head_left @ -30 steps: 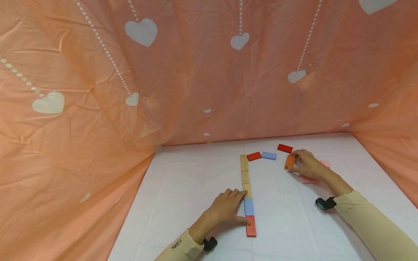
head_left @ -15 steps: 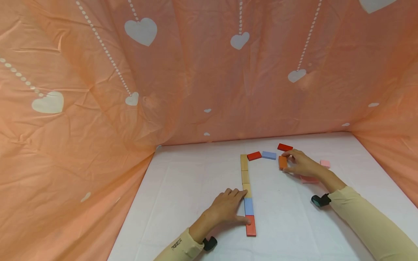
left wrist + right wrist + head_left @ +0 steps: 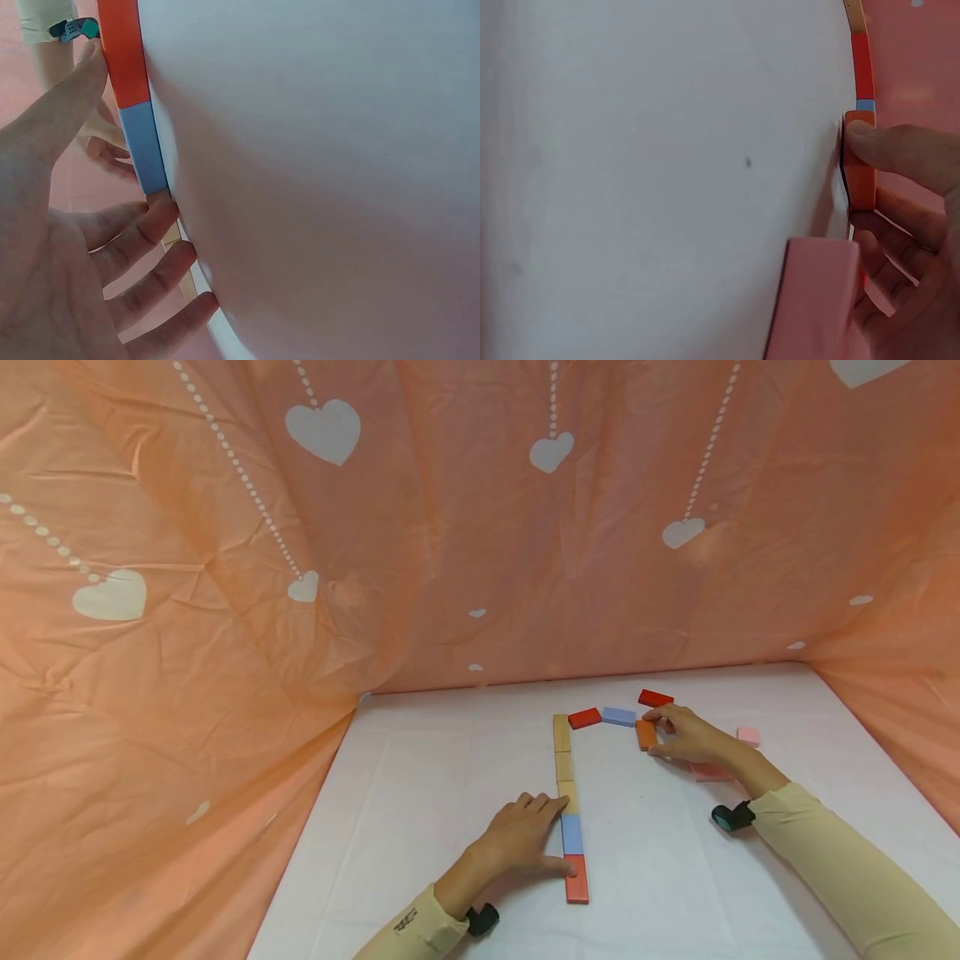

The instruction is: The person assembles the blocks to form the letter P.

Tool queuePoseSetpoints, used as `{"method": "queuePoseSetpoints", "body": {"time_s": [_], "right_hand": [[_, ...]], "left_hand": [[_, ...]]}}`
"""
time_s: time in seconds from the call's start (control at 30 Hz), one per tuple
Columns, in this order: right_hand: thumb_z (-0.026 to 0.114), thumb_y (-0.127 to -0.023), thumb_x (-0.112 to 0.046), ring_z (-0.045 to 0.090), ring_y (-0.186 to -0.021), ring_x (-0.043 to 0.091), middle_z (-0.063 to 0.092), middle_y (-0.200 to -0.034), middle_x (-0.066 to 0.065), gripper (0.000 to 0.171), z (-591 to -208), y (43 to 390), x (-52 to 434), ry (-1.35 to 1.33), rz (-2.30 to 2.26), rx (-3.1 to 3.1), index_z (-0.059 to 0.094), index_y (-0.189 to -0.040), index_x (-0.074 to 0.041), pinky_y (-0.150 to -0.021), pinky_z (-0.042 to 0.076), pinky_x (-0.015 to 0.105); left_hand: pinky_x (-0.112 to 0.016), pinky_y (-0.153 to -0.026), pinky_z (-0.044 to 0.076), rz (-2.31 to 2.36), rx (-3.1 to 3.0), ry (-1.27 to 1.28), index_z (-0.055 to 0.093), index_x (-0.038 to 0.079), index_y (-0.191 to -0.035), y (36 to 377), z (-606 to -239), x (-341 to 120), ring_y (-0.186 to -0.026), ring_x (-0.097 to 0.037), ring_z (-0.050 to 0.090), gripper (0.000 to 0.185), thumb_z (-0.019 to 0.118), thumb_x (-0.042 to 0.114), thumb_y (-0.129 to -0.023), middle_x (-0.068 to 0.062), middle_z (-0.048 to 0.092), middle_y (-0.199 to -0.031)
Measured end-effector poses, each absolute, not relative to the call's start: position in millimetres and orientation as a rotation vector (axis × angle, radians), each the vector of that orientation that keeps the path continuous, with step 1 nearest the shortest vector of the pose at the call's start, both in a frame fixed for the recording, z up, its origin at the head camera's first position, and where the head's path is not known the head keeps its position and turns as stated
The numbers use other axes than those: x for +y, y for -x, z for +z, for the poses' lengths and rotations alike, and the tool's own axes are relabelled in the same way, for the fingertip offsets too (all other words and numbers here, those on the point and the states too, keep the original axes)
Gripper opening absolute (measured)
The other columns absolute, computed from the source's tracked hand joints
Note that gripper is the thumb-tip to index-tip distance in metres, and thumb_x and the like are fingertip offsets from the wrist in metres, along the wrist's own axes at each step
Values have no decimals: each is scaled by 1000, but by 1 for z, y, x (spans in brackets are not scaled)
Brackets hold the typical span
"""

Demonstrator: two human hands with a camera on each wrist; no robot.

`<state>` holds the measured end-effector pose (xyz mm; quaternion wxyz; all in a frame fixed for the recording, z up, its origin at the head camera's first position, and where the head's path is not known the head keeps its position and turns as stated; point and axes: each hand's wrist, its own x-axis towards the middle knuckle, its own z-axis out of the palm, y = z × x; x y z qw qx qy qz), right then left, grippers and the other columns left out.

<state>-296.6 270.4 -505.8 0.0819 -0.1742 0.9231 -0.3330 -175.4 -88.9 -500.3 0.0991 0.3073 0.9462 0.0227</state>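
— Looking at right hand: pinching orange block between thumb and fingers, flat on white table, just below light blue block and close under red block. Pink block partly hidden under the wrist; another pink block just beyond.

— And left hand?

— Resting flat on the table, fingers straight and a little spread, holding nothing. Fingertips touching the side of the column of blocks; thumb against its red end block. Blue one next, then three wood-coloured ones.

— Anything at the top of the column?

— Second red block, tilted, touching the top corner, next to the light blue block. Around all, orange cloth with white hearts.
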Motion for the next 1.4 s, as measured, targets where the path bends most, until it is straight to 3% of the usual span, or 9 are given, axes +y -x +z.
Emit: {"method": "queuePoseSetpoints", "body": {"time_s": [0.47,1.4], "right_hand": [[85,-93,-18,51,-114,39,57,-124,22,63,-503,295,269,524,-997,2749,56,-145,3,-99,51,55],[85,-93,-18,51,-113,40,56,-124,23,66,-501,294,267,540,-1001,2730,54,-147,4,-99,50,56]], "left_hand": [[-36,-104,51,60,2803,-917,44,19,-164,176,-501,-89,-135,-21,54,107,78,77,-82,1,58,-152],[-38,-107,50,62,2804,-902,44,20,-165,175,-500,-89,-136,-22,54,107,79,77,-81,1,57,-155]]}}
